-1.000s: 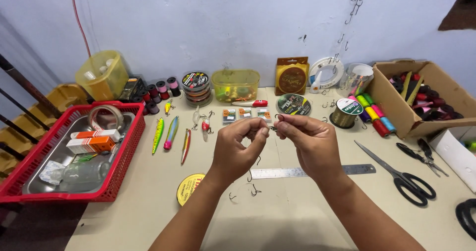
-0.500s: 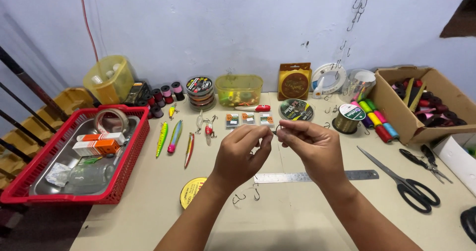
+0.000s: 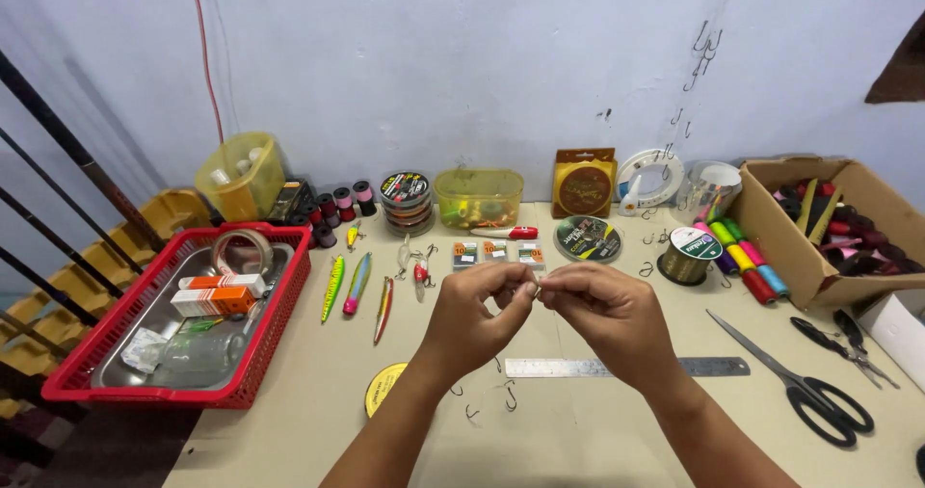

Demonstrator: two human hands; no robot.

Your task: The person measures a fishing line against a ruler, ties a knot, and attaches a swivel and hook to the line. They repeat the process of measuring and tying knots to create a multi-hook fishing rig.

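Observation:
My left hand [image 3: 474,316] and my right hand [image 3: 605,316] meet above the middle of the table, fingertips pinched together on a small metal fishing hook [image 3: 535,291] that is mostly hidden by the fingers. Any line on it is too thin to see. Below the hands lie a steel ruler [image 3: 626,367] and a few loose hooks [image 3: 508,395]. A yellow line spool [image 3: 383,388] lies flat by my left forearm.
A red basket [image 3: 89,377] with a metal tray, tape and boxes stands left. Fishing lures [image 3: 357,284], thread spools [image 3: 336,202], line spools [image 3: 688,255] and small packets line the back. A cardboard box [image 3: 782,240], scissors [image 3: 800,381] and pliers [image 3: 848,341] are at right.
Both hands stay joined at the fingertips with small finger movements. The camera view has tilted up slightly, showing more wall.

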